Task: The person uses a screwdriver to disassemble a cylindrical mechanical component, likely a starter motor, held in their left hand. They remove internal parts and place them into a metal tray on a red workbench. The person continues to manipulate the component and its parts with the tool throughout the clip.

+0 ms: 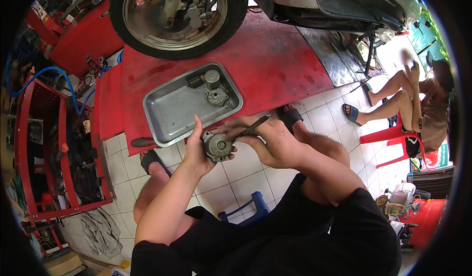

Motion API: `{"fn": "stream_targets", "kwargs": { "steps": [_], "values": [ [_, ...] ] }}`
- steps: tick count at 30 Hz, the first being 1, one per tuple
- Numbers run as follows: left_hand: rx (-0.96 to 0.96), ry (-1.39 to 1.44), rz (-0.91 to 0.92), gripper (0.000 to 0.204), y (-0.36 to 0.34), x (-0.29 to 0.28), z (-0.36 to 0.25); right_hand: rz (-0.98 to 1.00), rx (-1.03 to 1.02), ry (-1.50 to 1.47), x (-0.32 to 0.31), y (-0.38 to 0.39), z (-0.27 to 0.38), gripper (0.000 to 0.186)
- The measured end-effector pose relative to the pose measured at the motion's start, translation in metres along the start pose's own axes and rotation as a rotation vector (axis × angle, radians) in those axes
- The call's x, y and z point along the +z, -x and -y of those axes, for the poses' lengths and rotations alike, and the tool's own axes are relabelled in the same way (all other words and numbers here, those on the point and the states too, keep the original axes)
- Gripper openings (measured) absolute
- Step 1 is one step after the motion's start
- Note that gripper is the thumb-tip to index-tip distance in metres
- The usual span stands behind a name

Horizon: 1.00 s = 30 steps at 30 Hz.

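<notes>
Low in front of me, my left hand (196,153) is closed around a round, grimy metal housing (218,147) with bolt lugs. My right hand (275,143) grips a dark, slender tool (256,125), held at the housing's right side; its tip is too blurred to identify. Beyond both hands, a metal tray (157,104) rests on a red platform (270,64). At its right end are a silver cylinder (212,78), a small dark cylindrical part (196,81) and a cast housing (217,97). A dark tool handle (143,142) lies beside the tray's lower left corner.
A motorbike wheel (137,42) stands behind the tray. Red shelving (34,128) with a blue hose (54,68) is at left. At right, another person (427,109) sits on a red plastic stool (388,139). A blue stool (260,202) is below my hands.
</notes>
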<state>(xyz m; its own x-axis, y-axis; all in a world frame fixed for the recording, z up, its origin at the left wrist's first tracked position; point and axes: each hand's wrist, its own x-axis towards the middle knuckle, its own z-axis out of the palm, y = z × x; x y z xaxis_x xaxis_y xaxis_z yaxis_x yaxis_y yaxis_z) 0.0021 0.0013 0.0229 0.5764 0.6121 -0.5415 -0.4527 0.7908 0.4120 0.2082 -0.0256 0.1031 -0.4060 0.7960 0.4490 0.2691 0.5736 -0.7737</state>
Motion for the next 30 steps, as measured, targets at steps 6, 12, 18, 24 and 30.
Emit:
{"fn": "stream_targets", "kwargs": {
  "steps": [6,12,18,24,30],
  "values": [
    [-0.034,-0.003,0.018,0.100,0.001,0.001,0.001,0.055,0.036,0.143,-0.006,0.002,-0.001,0.030],
    [-0.003,0.000,0.015,0.102,-0.001,-0.003,0.003,-0.058,-0.052,0.001,0.003,-0.002,0.000,0.025],
    [-0.041,0.009,-0.019,0.101,-0.001,-0.001,0.002,0.064,0.008,0.140,-0.007,0.007,-0.004,0.028],
    [-0.011,-0.005,0.024,0.102,0.000,-0.002,0.002,-0.111,-0.036,0.055,0.011,-0.001,0.000,0.023],
    [-0.046,-0.008,0.017,0.101,-0.002,-0.004,0.004,0.104,-0.003,0.116,-0.008,0.006,-0.007,0.030]
  ]
}}
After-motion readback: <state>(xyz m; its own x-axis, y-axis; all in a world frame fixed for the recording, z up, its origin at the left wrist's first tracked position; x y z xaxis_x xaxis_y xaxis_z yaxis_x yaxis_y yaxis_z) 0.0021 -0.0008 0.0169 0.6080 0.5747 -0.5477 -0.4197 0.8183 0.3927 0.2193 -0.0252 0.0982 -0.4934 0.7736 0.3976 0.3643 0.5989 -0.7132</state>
